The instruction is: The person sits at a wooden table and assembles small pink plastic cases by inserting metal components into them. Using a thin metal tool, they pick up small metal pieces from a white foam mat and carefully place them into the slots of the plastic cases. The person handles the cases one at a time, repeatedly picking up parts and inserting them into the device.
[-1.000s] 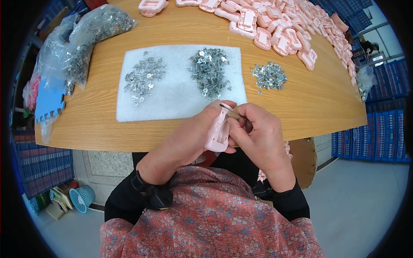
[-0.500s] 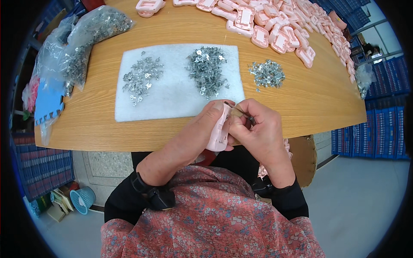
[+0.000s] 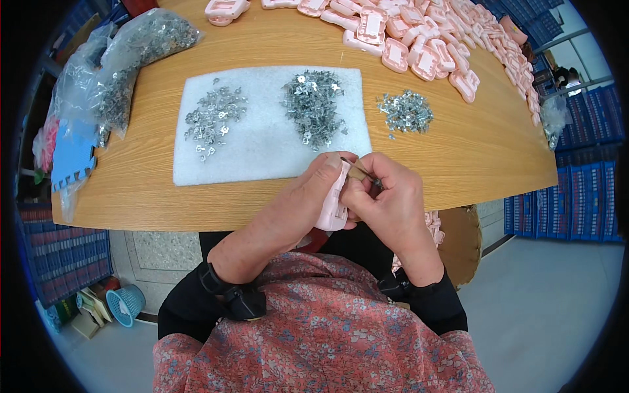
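Observation:
My left hand [image 3: 313, 178] is closed around a pink plastic casing [image 3: 333, 208], held tilted just off the near table edge with its open side turned to the right. Against the casing's upper end is my right hand [image 3: 386, 196]. Its thumb and forefinger pinch a thin dark metal piece [image 3: 368, 173], whose exact kind I cannot make out. Beyond both hands lies a white foam sheet [image 3: 262, 150] carrying two heaps of small metal clips: a looser heap [image 3: 213, 118] at left and a denser heap [image 3: 314, 108] at right.
Another pile of small metal parts [image 3: 406, 111] sits right of the foam. Many pink casings [image 3: 429, 62] cover the table's far right. Clear bags of metal parts [image 3: 124, 78] and a blue foam mat [image 3: 73, 156] are at the left. A cardboard box [image 3: 460, 245] stands below the table edge.
My right hand has shifted slightly left and its fingers have turned a little against the casing's upper end. The casing stays in my left hand.

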Demonstrator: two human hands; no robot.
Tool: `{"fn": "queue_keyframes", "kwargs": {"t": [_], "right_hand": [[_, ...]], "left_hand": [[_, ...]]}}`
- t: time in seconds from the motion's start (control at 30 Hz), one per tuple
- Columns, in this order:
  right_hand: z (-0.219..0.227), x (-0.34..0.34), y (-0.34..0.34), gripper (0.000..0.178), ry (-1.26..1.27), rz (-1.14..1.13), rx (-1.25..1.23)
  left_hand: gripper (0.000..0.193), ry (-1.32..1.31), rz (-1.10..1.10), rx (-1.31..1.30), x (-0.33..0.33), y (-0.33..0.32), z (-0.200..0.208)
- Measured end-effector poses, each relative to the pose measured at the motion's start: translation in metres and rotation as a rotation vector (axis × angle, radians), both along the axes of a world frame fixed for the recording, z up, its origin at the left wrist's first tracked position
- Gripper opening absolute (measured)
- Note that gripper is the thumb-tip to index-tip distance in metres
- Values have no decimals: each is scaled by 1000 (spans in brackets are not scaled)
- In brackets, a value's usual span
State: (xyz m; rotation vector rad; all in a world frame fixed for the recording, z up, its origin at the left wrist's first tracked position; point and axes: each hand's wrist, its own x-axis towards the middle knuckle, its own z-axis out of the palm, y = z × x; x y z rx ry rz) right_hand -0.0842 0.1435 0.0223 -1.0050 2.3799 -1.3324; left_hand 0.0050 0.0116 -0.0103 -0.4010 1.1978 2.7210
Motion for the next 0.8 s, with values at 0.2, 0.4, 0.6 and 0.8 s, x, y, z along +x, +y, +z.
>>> {"fn": "queue_keyframes", "kwargs": {"t": [0.2,0.4,0.6,0.8], "right_hand": [[8,-1,2,9,-101,-2,-17],[-2,2,-2,11,146,-11,6],[-1,1,-3,9,-18,-13,-4],[3,-6,2,9,-107,14,-1]], "left_hand": [[49,-23,0,39,0,-5,-1],[47,26,9,-45,-2,-3,-6],[48,25,16,-79,-1,-3,-12],[50,-70,2,18,-1,-5,1]]}}
